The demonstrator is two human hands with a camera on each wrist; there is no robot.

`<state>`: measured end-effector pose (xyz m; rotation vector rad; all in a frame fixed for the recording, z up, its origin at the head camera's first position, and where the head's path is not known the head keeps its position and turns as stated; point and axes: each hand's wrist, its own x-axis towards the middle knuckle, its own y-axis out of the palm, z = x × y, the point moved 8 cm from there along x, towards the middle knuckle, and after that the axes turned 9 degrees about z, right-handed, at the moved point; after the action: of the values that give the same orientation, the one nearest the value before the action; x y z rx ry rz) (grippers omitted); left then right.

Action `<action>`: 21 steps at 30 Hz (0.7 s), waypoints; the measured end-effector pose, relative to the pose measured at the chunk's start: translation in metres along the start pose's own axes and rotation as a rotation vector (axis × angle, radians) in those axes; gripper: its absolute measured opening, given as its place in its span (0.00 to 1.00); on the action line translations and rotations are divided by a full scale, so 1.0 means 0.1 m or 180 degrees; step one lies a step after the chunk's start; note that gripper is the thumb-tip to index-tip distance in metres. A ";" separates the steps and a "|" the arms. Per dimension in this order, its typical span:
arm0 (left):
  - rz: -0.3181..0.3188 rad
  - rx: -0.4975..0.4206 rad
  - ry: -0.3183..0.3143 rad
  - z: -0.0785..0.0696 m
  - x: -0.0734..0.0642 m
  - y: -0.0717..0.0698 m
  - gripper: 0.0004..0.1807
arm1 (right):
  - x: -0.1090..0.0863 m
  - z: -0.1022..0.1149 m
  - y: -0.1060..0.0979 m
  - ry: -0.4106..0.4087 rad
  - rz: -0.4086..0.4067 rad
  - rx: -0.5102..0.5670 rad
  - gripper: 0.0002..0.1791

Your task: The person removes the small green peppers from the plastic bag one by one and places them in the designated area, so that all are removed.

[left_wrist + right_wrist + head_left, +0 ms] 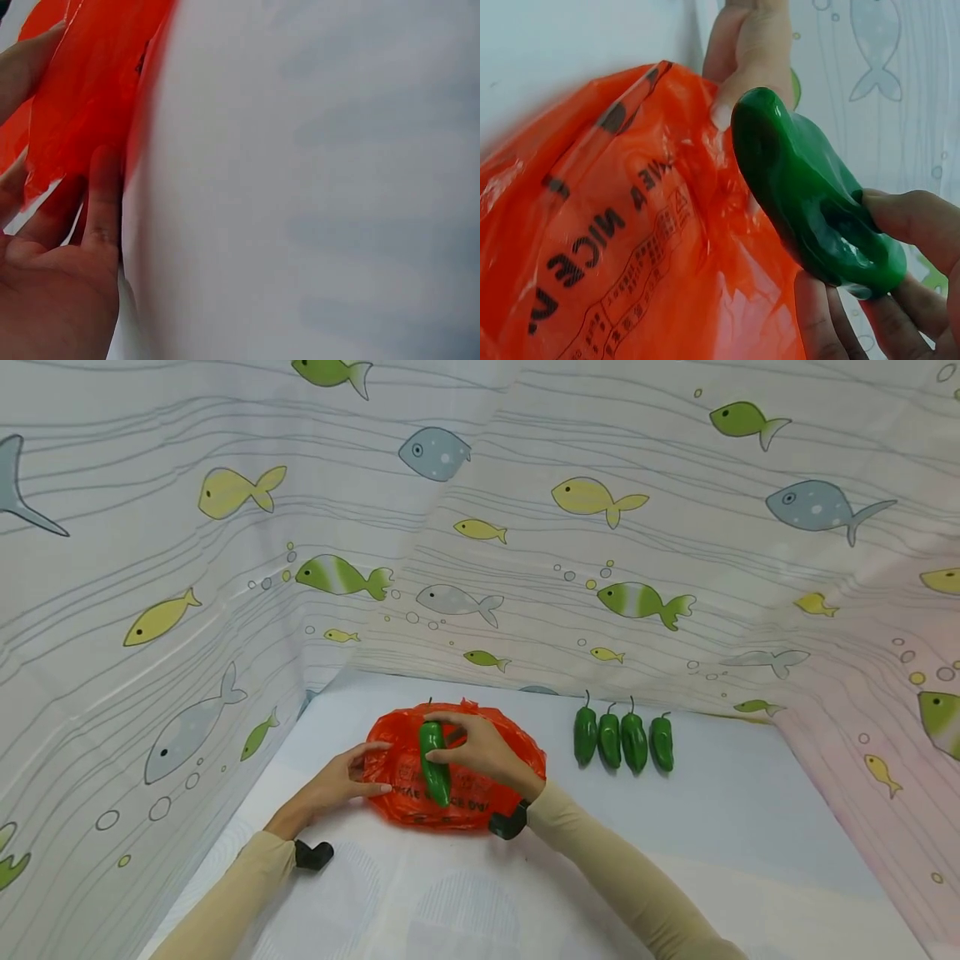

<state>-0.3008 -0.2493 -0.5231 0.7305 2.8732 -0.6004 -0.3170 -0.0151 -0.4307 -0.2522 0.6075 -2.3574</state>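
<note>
In the head view my right hand point(480, 747) pinches a long green chili pepper point(435, 764) between thumb and fingers, in front of a red plastic bag point(480, 793). Up close, the glossy, dented pepper point(810, 195) hangs over the bag point(645, 225) with its printed lettering. At the bag's left side, my left hand point(337, 781) holds the edge, thumb and fingers spread apart. Thin red film point(90, 97) covers some fingertips of this hand point(60, 277) in the left wrist view. What lies inside the bag is hidden.
Several green chili peppers point(633, 743) lie in a row at the back right of the white table point(720, 827), stems pointing away. Fish-printed sheets point(525, 568) stand around the back and sides.
</note>
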 end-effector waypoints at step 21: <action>0.0024 -0.0008 0.0099 0.00 0.01 0.00 0.43 | -0.18 -0.22 -0.42 0.0162 -0.0238 -0.0077 0.35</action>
<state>-0.3019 -0.2483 -0.5233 0.7564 2.8976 -0.5895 -0.3347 0.0322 -0.4293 -0.2299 0.6619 -2.4359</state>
